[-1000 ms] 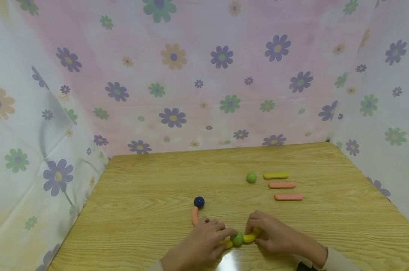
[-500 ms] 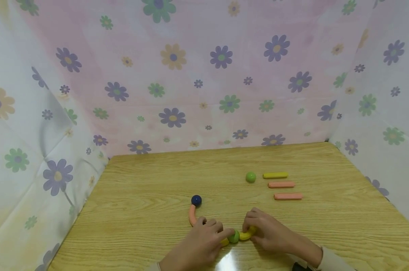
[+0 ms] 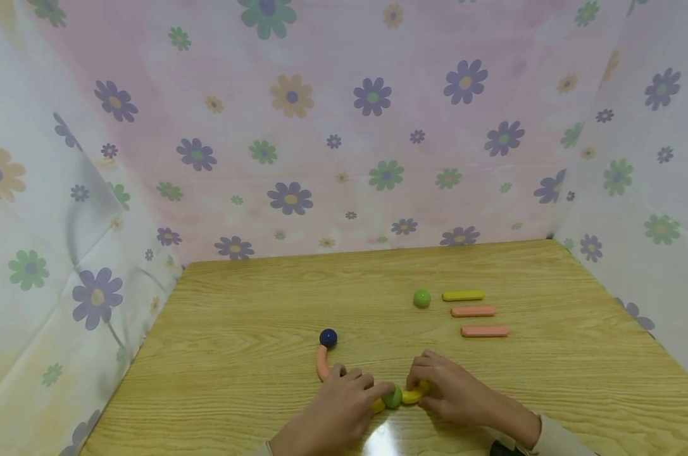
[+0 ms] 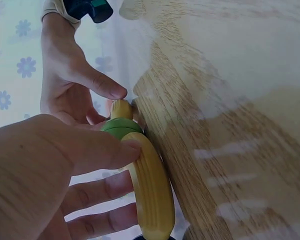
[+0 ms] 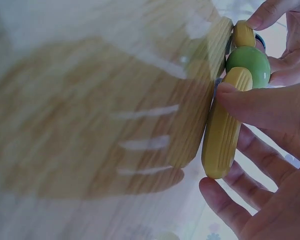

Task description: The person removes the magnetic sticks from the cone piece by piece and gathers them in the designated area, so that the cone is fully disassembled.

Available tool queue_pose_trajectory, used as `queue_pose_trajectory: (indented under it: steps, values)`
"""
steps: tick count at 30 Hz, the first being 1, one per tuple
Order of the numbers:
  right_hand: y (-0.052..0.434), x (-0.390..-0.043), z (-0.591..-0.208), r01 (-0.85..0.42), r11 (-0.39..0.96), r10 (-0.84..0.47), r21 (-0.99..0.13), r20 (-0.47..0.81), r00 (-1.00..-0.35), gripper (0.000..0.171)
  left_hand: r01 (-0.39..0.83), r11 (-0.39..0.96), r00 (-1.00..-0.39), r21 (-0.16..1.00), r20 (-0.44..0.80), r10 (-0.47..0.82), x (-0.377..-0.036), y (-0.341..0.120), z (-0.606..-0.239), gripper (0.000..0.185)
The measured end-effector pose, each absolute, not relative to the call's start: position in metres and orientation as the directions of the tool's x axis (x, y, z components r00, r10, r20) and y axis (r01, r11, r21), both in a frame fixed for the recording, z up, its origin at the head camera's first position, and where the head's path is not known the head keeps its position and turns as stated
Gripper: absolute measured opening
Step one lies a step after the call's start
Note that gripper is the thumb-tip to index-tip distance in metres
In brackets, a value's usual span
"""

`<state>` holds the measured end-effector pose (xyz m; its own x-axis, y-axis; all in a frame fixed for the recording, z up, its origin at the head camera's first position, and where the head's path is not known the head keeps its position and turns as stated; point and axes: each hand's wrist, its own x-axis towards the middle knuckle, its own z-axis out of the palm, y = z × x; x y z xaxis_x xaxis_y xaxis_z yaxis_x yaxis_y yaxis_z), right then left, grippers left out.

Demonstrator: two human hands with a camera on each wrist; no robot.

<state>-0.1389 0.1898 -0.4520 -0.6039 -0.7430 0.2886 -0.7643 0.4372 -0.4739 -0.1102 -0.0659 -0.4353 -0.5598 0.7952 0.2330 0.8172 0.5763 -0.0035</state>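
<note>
Both hands are bare, with no rings, gloves or nail paint to be seen. The left hand point(image 3: 335, 415) shows short, plain nails. The right hand point(image 3: 454, 392) ends in a pale beige sleeve point(image 3: 560, 440) that closes snugly at the wrist. A dark device point(image 4: 89, 8) with a teal-green patch sits strapped at that right wrist, just over the sleeve's cuff.

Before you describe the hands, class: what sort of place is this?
Probably a small tabletop play or craft booth: a wooden table hemmed on three sides by flower-print cloth, with loose toy pieces on it, such as pink sticks and a green ball.
</note>
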Motion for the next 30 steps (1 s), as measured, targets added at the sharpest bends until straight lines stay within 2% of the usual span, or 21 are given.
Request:
queue_pose_trajectory:
  steps: [9,20,30]
  values:
    - [0.195,-0.139,-0.451,-0.73,0.471,-0.735,-0.495,0.238,-0.635,0.029,0.801,0.597,-0.571,-0.042,0.245,0.783,-0.112,-0.066,-0.437,0.041]
    - [0.205,-0.14,-0.449,-0.727,0.494,-0.709,-0.477,0.263,-0.654,0.031,0.795,0.606,-0.587,-0.004,0.242,0.772,-0.112,-0.069,-0.437,0.045]
    - [0.226,-0.142,-0.438,-0.755,0.463,-0.676,-0.464,0.365,-0.64,0.035,0.792,0.61,-0.587,-0.016,0.252,0.769,-0.113,-0.068,-0.437,0.044]
